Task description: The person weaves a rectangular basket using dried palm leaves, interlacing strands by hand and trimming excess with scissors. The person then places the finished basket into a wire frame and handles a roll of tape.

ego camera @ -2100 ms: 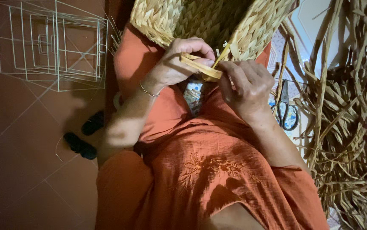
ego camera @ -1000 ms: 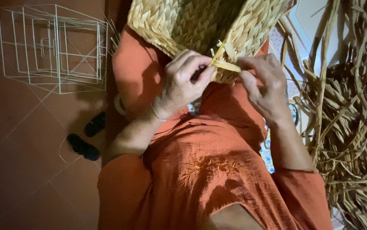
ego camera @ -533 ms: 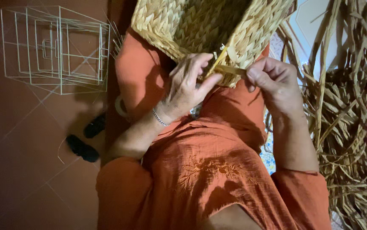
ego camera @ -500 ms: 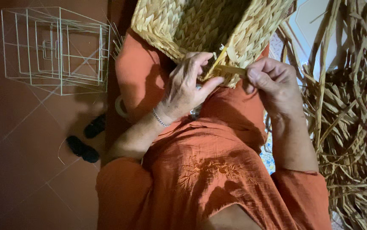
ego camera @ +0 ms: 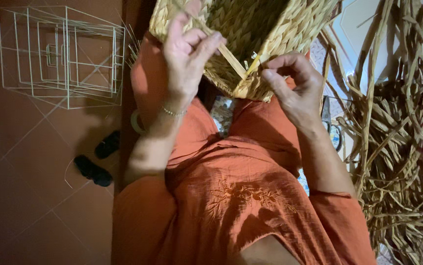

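Weaving at the rim of the woven basket (ego camera: 251, 34), which rests on the lap: left hand (ego camera: 187, 54) pinches a flat straw strand (ego camera: 231, 61) pulled taut; right hand (ego camera: 295, 86) pinches the rim corner w/ thumb & forefinger. Next prob needs the strand tucked under the adjacent braid while the right steadies the rim; loose dried straw (ego camera: 398, 147) lies just beside.

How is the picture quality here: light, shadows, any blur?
Head view: dim warm light overall, with the left hand, right hand and woven basket lit and fairly sharp; dark shadow over the floor at left; bright patch behind the dried strips at upper right.
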